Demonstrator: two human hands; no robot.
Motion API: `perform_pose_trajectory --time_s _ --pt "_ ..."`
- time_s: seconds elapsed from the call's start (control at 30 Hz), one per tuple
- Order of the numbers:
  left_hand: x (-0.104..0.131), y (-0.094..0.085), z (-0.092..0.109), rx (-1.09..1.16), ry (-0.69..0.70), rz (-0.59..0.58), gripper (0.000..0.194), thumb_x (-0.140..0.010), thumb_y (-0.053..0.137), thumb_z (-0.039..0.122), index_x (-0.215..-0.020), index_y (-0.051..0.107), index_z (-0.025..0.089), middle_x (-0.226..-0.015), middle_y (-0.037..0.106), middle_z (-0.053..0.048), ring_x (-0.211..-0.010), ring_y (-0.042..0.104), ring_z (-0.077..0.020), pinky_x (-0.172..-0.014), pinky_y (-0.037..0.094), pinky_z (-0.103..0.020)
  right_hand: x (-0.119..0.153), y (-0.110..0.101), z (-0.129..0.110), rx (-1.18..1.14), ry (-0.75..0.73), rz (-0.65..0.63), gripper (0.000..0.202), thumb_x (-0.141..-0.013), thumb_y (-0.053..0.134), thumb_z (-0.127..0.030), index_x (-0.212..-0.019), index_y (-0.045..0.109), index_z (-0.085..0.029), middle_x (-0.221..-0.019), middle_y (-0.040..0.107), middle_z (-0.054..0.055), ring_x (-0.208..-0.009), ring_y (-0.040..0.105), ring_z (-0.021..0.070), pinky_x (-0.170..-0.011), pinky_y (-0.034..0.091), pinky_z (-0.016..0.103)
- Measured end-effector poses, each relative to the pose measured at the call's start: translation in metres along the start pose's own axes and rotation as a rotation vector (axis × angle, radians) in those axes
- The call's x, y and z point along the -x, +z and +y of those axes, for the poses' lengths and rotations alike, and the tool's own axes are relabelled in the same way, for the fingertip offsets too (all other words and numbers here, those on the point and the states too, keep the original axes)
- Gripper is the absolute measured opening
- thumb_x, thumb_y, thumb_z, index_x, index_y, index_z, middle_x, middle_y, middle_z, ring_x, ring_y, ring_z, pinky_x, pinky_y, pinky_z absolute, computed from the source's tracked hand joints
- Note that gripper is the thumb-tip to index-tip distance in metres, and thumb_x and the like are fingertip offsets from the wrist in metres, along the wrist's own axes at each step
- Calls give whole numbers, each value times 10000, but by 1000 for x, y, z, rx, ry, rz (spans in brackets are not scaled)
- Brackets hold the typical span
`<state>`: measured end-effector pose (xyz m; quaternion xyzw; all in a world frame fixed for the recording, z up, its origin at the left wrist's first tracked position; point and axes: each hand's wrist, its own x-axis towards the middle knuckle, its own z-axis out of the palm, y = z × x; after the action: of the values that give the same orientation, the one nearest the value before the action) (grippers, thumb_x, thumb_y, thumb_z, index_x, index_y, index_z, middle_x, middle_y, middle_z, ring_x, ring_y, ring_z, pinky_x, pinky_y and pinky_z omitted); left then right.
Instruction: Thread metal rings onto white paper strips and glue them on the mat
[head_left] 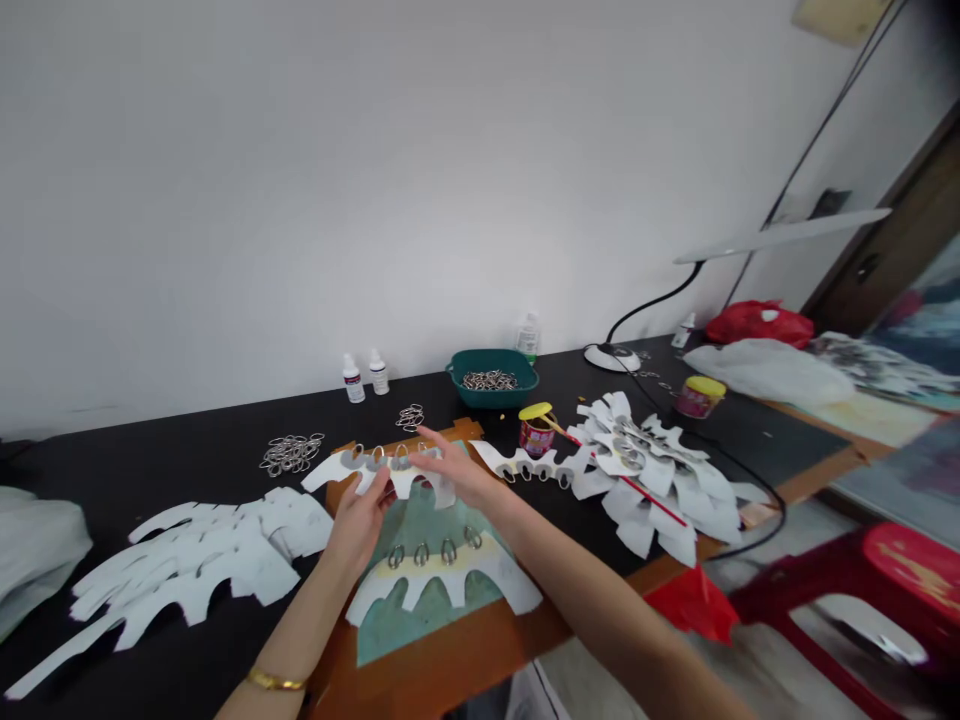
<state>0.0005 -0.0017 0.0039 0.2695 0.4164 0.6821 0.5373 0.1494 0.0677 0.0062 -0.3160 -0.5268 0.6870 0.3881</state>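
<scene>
My left hand [358, 525] pinches the lower edge of a white strip with arched cut-outs [403, 484], raised slightly off the work board. Several metal rings [378, 453] stand along the strip's top edge over grey patches. Over its right end reaches my right hand [457, 470], fingers stretched out and apart, the tips beside the rightmost ring; whether they touch it I cannot make out. Closer to me, a second white strip [480, 575] lies on the green mat [382, 640], with several rings along its yellowish upper edge.
Loose rings [291, 454] lie left of the board, near a stack of white strips [202, 560]. Behind are small bottles [353, 380] and a green basin [459, 378] of rings. To the right are a yellow-lidded tub [536, 436], piled strips [660, 470], a red stick and a lamp [613, 357].
</scene>
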Motion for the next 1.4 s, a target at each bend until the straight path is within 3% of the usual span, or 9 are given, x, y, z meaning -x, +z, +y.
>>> perform_pose_trajectory --time_s 0.1,0.23,0.5,0.67,0.87,1.07,1.23,1.3,1.4 --pt "1 0 1 -21 -20 29 401 -586 874 329 -879 650 173 -797 705 -1 -660 630 -108 -611 483 -214 -1 -3 -1 -38 41 -65 773 -580 879 -343 -1287 599 -203 -782 704 10 -661 653 155 -654 507 269" --pt "2 -1 4 -74 -8 -76 387 -661 826 365 -953 677 158 -851 721 -25 -697 639 -123 -616 471 -216 0 -2 -1 -48 51 -99 509 -562 877 -392 -990 741 -154 -828 725 39 -666 651 146 -659 504 264" --pt "-1 -4 2 -132 5 -84 423 -608 856 379 -920 709 134 -804 726 -42 -681 641 -140 -626 488 -239 2 1 0 76 -41 -111 412 -572 854 -405 -902 775 -172 -829 743 36 -765 671 185 -761 499 307" --pt "-3 -8 1 -206 -31 -88 351 -612 846 379 -810 736 110 -744 716 -43 -651 617 -129 -614 489 -223 2 2 -1 63 -45 -114 423 -565 859 -425 -885 757 -166 -733 704 7 -662 616 145 -673 471 272" --pt "-6 -13 -1 -283 -8 -116 405 -607 828 450 -808 729 113 -717 702 -53 -635 607 -151 -620 482 -258 7 0 -7 209 -65 -177 383 -642 806 -474 -554 627 -147 -551 575 -12 -544 473 100 -540 354 241" --pt "-5 -14 -1 -576 119 -104 445 -672 748 547 -805 740 123 -718 708 -62 -657 599 -174 -622 446 -259 1 4 2 233 -112 -102 255 -639 775 -357 -558 632 -163 -531 529 -37 -535 440 92 -535 304 239" --pt "-3 -10 -2 -600 187 -75 441 -676 737 561 -756 739 128 -679 699 -54 -659 598 -182 -634 438 -258 1 8 5 252 -109 -1 250 -621 783 -332 -531 622 -163 -522 558 -26 -525 453 99 -534 307 246" --pt "-4 -11 -4 -544 155 -86 450 -667 747 559 -789 739 126 -703 707 -58 -656 598 -180 -635 443 -259 3 4 0 249 -91 -37 266 -619 801 -359 -552 638 -160 -535 572 -23 -540 471 104 -538 316 243" --pt "-6 -14 -8 -482 111 -97 457 -659 762 547 -835 735 127 -734 715 -60 -652 601 -177 -625 447 -255 5 -8 -11 212 35 -232 331 -580 839 -433 -673 700 -147 -634 637 -2 -580 510 114 -554 350 239"
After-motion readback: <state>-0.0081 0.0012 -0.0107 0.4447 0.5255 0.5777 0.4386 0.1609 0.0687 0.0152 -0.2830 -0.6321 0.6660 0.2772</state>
